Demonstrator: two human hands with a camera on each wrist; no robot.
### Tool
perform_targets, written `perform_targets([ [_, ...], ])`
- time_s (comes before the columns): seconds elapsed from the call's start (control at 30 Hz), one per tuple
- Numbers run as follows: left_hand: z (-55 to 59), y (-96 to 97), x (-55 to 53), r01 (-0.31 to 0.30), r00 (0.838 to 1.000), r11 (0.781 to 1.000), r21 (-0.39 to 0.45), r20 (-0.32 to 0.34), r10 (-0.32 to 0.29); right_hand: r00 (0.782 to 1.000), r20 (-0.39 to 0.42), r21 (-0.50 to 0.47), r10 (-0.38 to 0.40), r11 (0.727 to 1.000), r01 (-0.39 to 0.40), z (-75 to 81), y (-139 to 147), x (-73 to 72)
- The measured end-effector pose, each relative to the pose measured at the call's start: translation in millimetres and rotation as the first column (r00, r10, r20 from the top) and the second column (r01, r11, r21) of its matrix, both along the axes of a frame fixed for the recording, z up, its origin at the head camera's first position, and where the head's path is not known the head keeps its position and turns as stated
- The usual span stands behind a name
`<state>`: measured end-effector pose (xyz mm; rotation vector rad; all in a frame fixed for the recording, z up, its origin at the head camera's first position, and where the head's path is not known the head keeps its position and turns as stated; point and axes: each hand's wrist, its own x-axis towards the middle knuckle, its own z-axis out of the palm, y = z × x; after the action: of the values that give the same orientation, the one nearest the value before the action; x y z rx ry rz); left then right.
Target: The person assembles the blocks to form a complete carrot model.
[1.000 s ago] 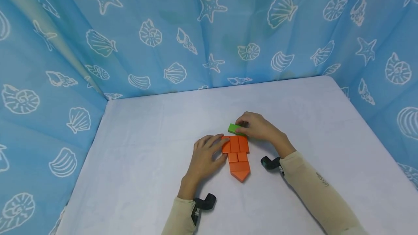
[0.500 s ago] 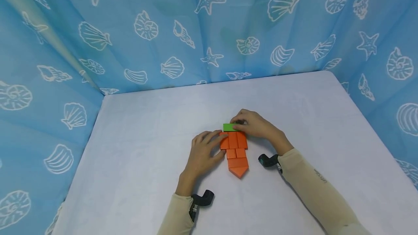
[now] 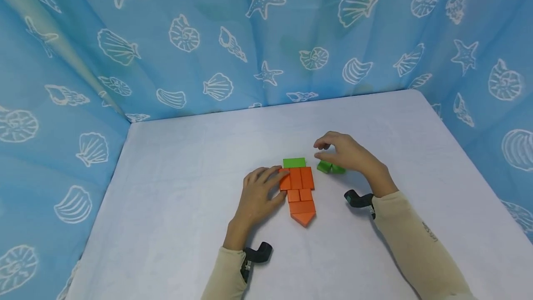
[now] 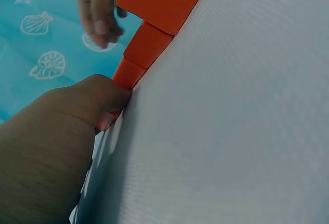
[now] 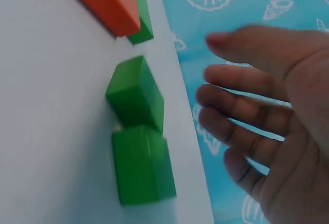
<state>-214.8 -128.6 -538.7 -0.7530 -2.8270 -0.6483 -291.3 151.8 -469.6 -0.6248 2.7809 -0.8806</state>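
Note:
Orange blocks lie fitted together on the table, with a pointed orange block at the near end. Along their far edge lies a green rectangular block. My left hand rests at the left side of the orange blocks, its fingers near the far left corner. In the left wrist view its thumb touches an orange block. My right hand is raised, fingers apart and holding nothing, above a green block and a second green block. The right wrist view shows these two touching or nearly touching.
A white cloth covers the table. A blue curtain with shell prints stands behind it and at both sides. Black wrist cameras, the left and the right, jut from the sleeves.
My right hand slid the green rectangular block left against the orange blocks, let go and moved right. The two green blocks on the right now show. My left hand stays in place.

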Motion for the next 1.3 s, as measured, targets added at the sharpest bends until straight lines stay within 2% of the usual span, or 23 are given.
perform_targets([
  [0.13,2.2,-2.9,-0.9,-0.006,1.0,1.0,0.018,-0.018,0.007,0.999,0.047,0.128,-0.004,0.992,-0.002,-1.1,1,3.2],
  [0.23,2.3,-2.3,-0.4,0.009,1.0,0.999,0.034,-0.015,-0.009,0.995,0.087,0.165,-0.05,0.986,0.035,-3.9,-1,4.9],
  [0.33,0.8,-1.5,0.5,0.011,1.0,0.999,0.032,-0.005,-0.01,0.991,0.088,0.12,-0.097,0.989,0.086,-10.3,-3,3.0],
  [0.47,0.1,-3.1,-0.1,-0.012,1.0,1.0,0.017,-0.014,0.013,0.992,0.036,0.003,-0.124,0.992,0.124,-20.6,-10,-4.4],
  [0.63,1.0,-4.0,-0.7,-0.017,1.0,1.0,0.014,-0.022,0.017,0.998,-0.001,-0.107,-0.065,0.992,0.065,-30.8,-21,-13.1],
  [0.8,0.5,-2.0,1.0,0.009,1.0,1.0,0.015,-0.012,-0.008,0.999,-0.041,-0.135,-0.008,0.991,0.003,-37.9,-25,-18.3],
  [1.07,-2.1,-1.4,1.8,0.009,1.0,1.0,0.02,-0.028,-0.008,1.0,-0.023,-0.206,-0.016,0.978,0.011,-49.2,-29,-31.4],
  [1.3,-0.1,-3.3,0.5,0.017,0.999,0.999,0.028,-0.046,-0.015,1.0,0.005,-0.218,0.021,0.976,-0.019,-48.0,-38,-39.3],
])
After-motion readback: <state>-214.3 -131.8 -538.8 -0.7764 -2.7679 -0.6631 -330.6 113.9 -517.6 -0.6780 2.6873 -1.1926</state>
